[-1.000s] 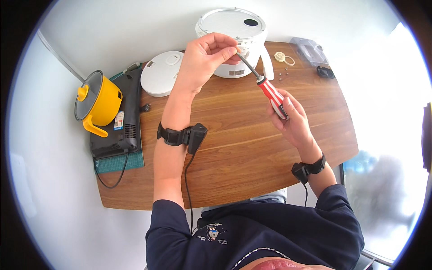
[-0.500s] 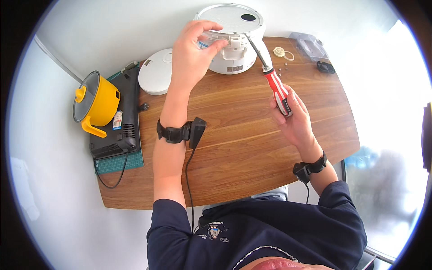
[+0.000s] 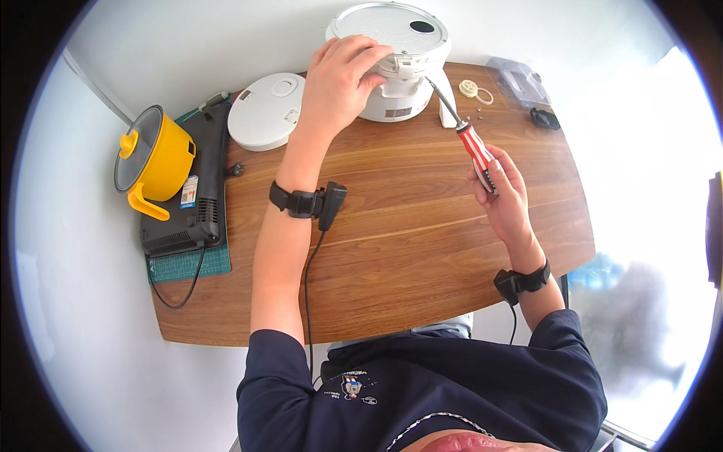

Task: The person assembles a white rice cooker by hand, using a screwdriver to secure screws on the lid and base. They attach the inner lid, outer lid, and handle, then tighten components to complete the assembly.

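A white rice cooker stands at the back of the table, its round lid topped by a silvery plate with a black oval. My left hand rests at the lid's front left edge, fingers over the rim and thumb below, beside the front latch. In my right hand is a screwdriver with a red and white striped handle, held around the handle. Its shaft slants up and left, and the tip is close to the right of the latch; whether it touches is unclear.
Left of the cooker lies a round white cover. Farther left, a yellow pot sits on a black appliance over a green mat. Small screws, a cream cap with ring, a clear tray and a black piece lie right.
My left hand's fingers have come closer over the lid rim. The screwdriver tip has moved slightly right and down, away from the rim, as my right hand shifted right. The whole view has shifted a little.
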The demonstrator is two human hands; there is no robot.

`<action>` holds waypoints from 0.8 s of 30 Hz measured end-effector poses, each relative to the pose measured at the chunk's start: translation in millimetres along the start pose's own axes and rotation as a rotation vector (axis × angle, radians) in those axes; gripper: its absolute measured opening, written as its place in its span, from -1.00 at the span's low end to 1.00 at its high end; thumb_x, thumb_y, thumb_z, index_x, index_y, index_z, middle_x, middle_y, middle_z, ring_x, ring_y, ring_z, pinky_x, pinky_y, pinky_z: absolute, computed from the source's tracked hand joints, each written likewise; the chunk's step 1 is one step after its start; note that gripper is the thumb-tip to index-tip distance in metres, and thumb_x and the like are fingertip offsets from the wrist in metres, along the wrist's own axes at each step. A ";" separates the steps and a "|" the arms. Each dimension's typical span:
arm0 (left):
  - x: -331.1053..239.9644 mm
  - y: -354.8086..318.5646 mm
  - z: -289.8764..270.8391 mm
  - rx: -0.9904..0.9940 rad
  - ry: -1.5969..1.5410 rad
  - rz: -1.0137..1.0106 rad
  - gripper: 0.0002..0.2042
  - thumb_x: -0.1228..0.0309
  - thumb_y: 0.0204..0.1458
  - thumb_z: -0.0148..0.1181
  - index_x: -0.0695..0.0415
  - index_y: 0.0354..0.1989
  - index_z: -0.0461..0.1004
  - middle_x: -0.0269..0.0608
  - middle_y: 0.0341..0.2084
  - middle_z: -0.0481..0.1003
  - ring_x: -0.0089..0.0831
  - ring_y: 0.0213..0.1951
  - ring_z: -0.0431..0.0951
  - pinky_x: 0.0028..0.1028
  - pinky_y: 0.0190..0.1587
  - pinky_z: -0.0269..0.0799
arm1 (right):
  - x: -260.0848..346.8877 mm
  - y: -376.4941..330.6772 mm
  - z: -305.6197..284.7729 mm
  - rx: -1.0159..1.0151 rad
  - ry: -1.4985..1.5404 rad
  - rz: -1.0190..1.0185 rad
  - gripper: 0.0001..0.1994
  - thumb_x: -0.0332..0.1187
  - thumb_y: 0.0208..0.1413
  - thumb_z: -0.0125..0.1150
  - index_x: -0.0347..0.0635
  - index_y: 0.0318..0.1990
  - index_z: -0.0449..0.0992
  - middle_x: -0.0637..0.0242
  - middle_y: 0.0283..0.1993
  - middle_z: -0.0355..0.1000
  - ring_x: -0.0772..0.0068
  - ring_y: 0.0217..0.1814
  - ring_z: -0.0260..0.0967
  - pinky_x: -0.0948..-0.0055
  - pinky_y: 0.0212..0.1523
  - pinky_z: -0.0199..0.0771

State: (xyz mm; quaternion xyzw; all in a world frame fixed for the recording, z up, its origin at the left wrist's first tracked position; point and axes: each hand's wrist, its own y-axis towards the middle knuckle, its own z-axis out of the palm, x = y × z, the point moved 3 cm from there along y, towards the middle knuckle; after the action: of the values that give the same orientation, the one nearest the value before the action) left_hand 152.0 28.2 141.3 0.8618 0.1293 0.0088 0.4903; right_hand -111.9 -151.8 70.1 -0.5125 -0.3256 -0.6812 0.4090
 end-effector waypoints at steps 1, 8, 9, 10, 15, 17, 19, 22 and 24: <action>-4.1 0.5 2.0 -0.015 0.021 0.011 -0.54 0.43 -0.08 0.54 -0.11 0.07 0.65 -0.42 -0.01 0.60 -0.29 0.06 0.57 -0.21 0.22 0.42 | 1.5 1.2 -3.6 -0.011 -0.032 -0.009 -0.64 -0.17 0.52 0.11 -0.14 0.31 0.44 0.38 -0.19 0.56 0.75 -0.41 0.27 0.70 -0.42 0.20; -32.1 5.2 15.2 -0.013 0.065 0.020 -0.54 0.36 -0.10 0.58 -0.14 0.05 0.64 -0.43 -0.17 0.49 -0.30 -0.11 0.50 -0.21 0.13 0.38 | 6.1 3.4 -24.1 -0.070 -0.186 -0.043 -0.64 -0.21 0.53 0.09 -0.21 0.31 0.45 0.40 -0.22 0.53 0.76 -0.43 0.23 0.70 -0.45 0.15; -34.3 5.6 17.1 -0.007 0.048 0.012 -0.55 0.35 -0.08 0.58 -0.13 0.05 0.63 -0.42 -0.19 0.46 -0.29 -0.13 0.49 -0.20 0.14 0.37 | 6.8 3.3 -25.4 -0.073 -0.192 -0.047 -0.64 -0.22 0.52 0.09 -0.22 0.30 0.45 0.40 -0.22 0.52 0.77 -0.43 0.23 0.70 -0.45 0.15; -36.7 6.9 18.0 -0.010 0.062 0.017 -0.52 0.36 -0.10 0.59 -0.14 0.07 0.64 -0.41 -0.18 0.46 -0.28 -0.14 0.46 -0.21 0.10 0.36 | 7.5 3.7 -26.8 -0.076 -0.197 -0.050 -0.64 -0.23 0.52 0.09 -0.22 0.30 0.45 0.41 -0.23 0.52 0.78 -0.43 0.24 0.70 -0.46 0.15; -44.5 6.2 24.0 0.009 0.145 0.042 -0.44 0.38 -0.10 0.58 -0.21 0.17 0.63 -0.38 -0.14 0.41 -0.27 -0.14 0.35 -0.25 -0.01 0.32 | 9.5 6.4 -33.5 -0.075 -0.211 -0.042 -0.65 -0.25 0.52 0.09 -0.23 0.30 0.45 0.43 -0.24 0.52 0.80 -0.44 0.24 0.70 -0.45 0.16; -46.3 6.5 23.9 0.048 0.171 0.030 -0.47 0.34 -0.05 0.55 -0.22 0.18 0.62 -0.35 -0.10 0.38 -0.23 -0.09 0.34 -0.22 0.03 0.33 | 12.6 7.8 -32.3 -0.070 -0.219 -0.038 -0.65 -0.24 0.52 0.10 -0.23 0.30 0.46 0.44 -0.25 0.52 0.80 -0.43 0.24 0.70 -0.45 0.17; -47.8 6.2 25.1 0.066 0.182 0.023 -0.48 0.32 -0.02 0.52 -0.24 0.19 0.61 -0.32 -0.08 0.37 -0.21 -0.06 0.33 -0.20 0.05 0.33 | 15.1 9.4 -29.5 -0.081 -0.228 -0.031 -0.65 -0.24 0.51 0.11 -0.24 0.29 0.46 0.44 -0.25 0.52 0.80 -0.43 0.24 0.70 -0.45 0.17; -48.5 7.4 26.3 0.057 0.184 0.027 -0.48 0.31 -0.01 0.50 -0.25 0.20 0.60 -0.30 -0.07 0.36 -0.20 -0.05 0.32 -0.19 0.06 0.33 | 14.4 14.0 -29.6 -0.059 -0.239 -0.053 -0.65 -0.24 0.51 0.13 -0.25 0.28 0.48 0.44 -0.24 0.52 0.80 -0.43 0.25 0.70 -0.45 0.19; -49.3 6.5 26.6 0.054 0.194 0.035 -0.48 0.31 -0.01 0.50 -0.25 0.20 0.60 -0.30 -0.08 0.36 -0.20 -0.06 0.32 -0.18 0.06 0.33 | 15.1 15.8 -27.7 -0.058 -0.246 -0.058 -0.65 -0.25 0.51 0.13 -0.25 0.27 0.48 0.44 -0.24 0.52 0.80 -0.42 0.25 0.69 -0.45 0.20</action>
State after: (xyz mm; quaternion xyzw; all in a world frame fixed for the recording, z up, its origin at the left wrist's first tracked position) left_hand 109.6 -8.8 138.5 0.8719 0.1612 0.0976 0.4519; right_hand -111.9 -186.3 77.7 -0.5941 -0.3682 -0.6339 0.3310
